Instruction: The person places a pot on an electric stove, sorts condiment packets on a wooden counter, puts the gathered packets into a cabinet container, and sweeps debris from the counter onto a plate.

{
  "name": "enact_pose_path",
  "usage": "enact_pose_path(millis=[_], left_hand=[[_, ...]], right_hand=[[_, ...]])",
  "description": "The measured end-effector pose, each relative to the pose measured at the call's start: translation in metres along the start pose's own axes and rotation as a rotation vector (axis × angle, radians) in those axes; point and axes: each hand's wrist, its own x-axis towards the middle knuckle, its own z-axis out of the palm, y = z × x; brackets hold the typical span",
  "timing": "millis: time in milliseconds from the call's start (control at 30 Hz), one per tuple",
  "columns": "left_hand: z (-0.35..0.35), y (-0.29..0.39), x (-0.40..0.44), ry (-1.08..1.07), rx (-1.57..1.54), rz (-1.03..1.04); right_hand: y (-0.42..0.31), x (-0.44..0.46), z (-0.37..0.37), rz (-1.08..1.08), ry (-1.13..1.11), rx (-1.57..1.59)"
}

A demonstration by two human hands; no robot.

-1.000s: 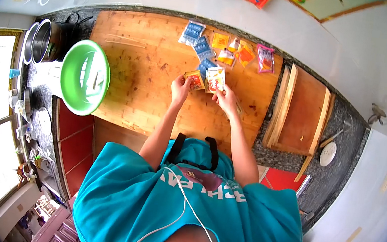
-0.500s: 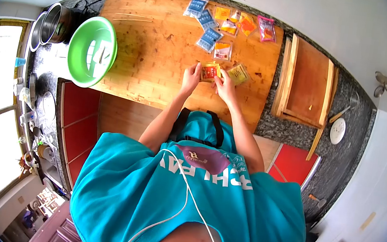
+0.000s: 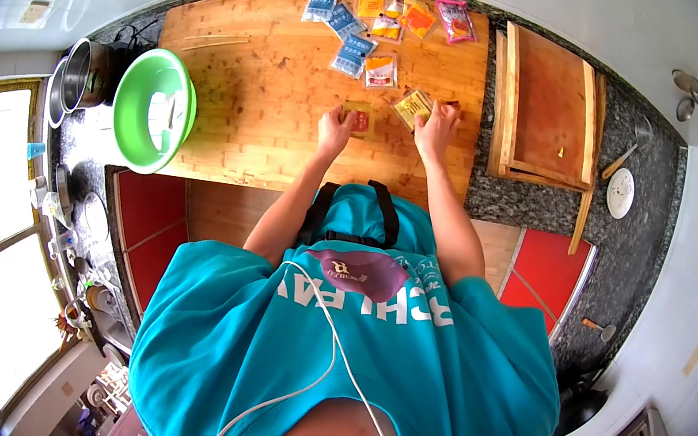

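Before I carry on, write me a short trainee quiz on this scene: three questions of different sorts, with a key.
1. True or false: the green basin is nearer the left hand than the right hand.

2. How many blue packets lie on the wooden board?
A. Two
B. Three
C. Five

3. Short answer: what colour is the packet by the board's far right corner?

Key:
1. True
2. B
3. Pink, the pink packet
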Motion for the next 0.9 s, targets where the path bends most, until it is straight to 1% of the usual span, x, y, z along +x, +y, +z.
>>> enact_pose_path(millis=[33, 67, 133, 167, 233, 267, 300, 333, 367, 400, 433, 467, 500, 533, 567, 600, 667, 700, 733, 800, 867, 900], left_hand=[[0.0, 0.0, 0.002, 0.017, 0.003, 0.019], [-0.001, -0.001, 0.002, 0.025, 0.004, 0.019], [-0.006, 0.003, -0.002, 0.086, 0.084, 0.057], [-0.008, 0.005, -0.002, 0.09, 0.084, 0.05], [-0.013, 0.013, -0.003, 0.337, 0.443, 0.366], [-0.015, 0.017, -0.004, 0.336, 0.445, 0.356], [-0.015, 0.022, -0.003, 0.269, 0.402, 0.343], [-0.014, 0.028, 0.0, 0.204, 0.357, 0.334], [-0.011, 0.035, 0.002, 0.205, 0.355, 0.328], [-0.007, 0.04, 0.004, 0.211, 0.296, 0.351], [-0.002, 0.043, 0.007, 0.22, 0.238, 0.372], [0.004, 0.045, 0.013, 0.222, 0.236, 0.365], [0.011, 0.041, 0.021, 0.188, 0.194, 0.308], [0.019, 0.036, 0.031, 0.153, 0.152, 0.252], [0.027, 0.032, 0.042, 0.154, 0.186, 0.217], [0.029, 0.035, 0.049, 0.152, 0.185, 0.213], [0.033, 0.04, 0.062, 0.061, 0.232, 0.067], [0.036, 0.042, 0.067, 0.097, 0.201, 0.04], [0.039, 0.044, 0.072, 0.09, 0.201, 0.04], [0.041, 0.047, 0.08, 0.029, 0.292, -0.102], [0.042, 0.05, 0.082, 0.019, 0.288, -0.084], [0.041, 0.052, 0.082, 0.0, 0.275, -0.107]], right_hand=[[0.002, 0.005, 0.004, 0.036, -0.036, -0.031], [0.003, 0.007, 0.006, 0.03, -0.036, -0.026], [0.003, 0.01, 0.008, 0.057, -0.17, -0.053], [0.006, 0.009, 0.015, 0.024, -0.131, -0.048], [0.009, 0.012, 0.017, -0.005, -0.134, -0.044], [0.011, 0.011, 0.018, -0.028, -0.131, -0.041], [0.013, 0.009, 0.018, -0.031, -0.14, -0.042], [0.014, 0.01, 0.019, -0.038, -0.123, 0.047], [0.016, 0.01, 0.019, -0.044, -0.106, 0.135], [0.018, 0.011, 0.021, -0.046, -0.113, 0.132], [0.019, 0.013, 0.023, 0.057, -0.201, 0.164], [0.021, 0.015, 0.026, 0.161, -0.288, 0.196], [0.018, 0.016, 0.023, 0.16, -0.295, 0.193], [0.014, 0.016, 0.015, 0.134, -0.274, 0.269], [0.008, 0.015, 0.008, 0.109, -0.25, 0.344], [0.007, 0.015, 0.009, 0.111, -0.254, 0.341], [0.004, 0.015, 0.009, 0.187, -0.217, 0.644], [0.005, 0.016, 0.01, 0.206, -0.258, 0.643], [0.005, 0.017, 0.011, 0.213, -0.257, 0.64], [0.005, 0.017, 0.014, 0.242, -0.265, 0.853], [0.006, 0.018, 0.017, 0.257, -0.267, 0.886], [0.005, 0.018, 0.017, 0.364, -0.268, 0.989]])
